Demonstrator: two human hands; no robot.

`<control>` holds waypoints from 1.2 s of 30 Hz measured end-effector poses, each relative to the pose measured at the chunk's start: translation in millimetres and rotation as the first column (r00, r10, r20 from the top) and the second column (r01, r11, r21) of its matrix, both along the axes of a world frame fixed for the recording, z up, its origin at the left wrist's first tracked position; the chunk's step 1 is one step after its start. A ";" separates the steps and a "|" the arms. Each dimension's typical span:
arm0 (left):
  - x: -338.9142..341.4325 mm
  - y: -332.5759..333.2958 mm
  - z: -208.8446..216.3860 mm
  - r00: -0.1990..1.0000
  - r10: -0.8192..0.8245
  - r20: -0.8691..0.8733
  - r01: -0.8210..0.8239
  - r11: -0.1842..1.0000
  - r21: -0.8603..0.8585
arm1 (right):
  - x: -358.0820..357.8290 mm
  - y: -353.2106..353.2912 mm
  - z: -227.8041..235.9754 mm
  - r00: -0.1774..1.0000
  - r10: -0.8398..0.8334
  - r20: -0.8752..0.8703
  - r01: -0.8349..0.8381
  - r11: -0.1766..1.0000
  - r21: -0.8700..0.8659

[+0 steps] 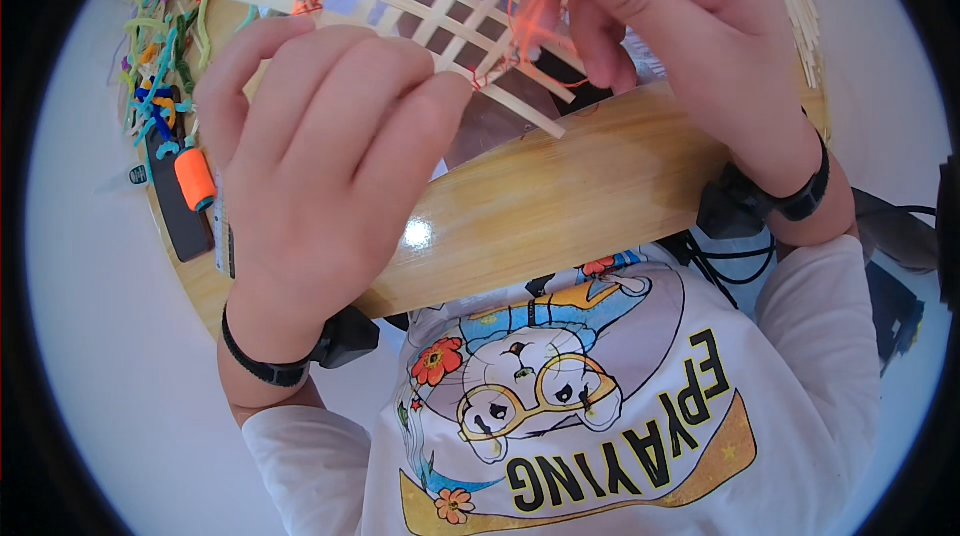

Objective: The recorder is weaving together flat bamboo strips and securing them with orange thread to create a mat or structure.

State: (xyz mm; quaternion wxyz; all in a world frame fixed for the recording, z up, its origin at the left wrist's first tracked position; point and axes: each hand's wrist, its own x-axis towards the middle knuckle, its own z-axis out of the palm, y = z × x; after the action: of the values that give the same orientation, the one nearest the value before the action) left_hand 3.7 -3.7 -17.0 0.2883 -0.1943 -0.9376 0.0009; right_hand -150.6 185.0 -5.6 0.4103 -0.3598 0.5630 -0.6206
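A lattice woven from pale flat strips (440, 1), likely bamboo, is held up over the near part of the table. My left hand (325, 141) is closed on its near left edge, knuckles up, with the fingertips hidden behind the hand. Thin orange thread (538, 11) loops around the lattice's right side and runs up to my right hand (700, 46). There the thumb and index finger pinch the thread, while the other fingers curl below. A small red thread knot (477, 80) binds crossing strips beside my left index finger.
The wooden table (530, 201) curves along its near edge. At left lie an orange thread spool (195, 179), a dark flat bar (182, 216) and a heap of colourful fuzzy stems (165, 61). Loose pale sticks (797, 16) lie along the right edge. Black cables (735, 261) hang below.
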 end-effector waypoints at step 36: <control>6.9 11.4 1.8 0.995 0.073 -0.073 -0.074 0.997 -0.019 | 2.3 11.1 -9.6 0.458 -0.134 -0.879 -0.006 0.988 -0.153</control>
State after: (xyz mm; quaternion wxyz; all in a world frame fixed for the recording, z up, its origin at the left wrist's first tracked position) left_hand 10.6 7.7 -15.2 0.3198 -0.1625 -0.9330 0.0288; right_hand -148.3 196.2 -15.2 0.0093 -0.6351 0.6640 -0.3946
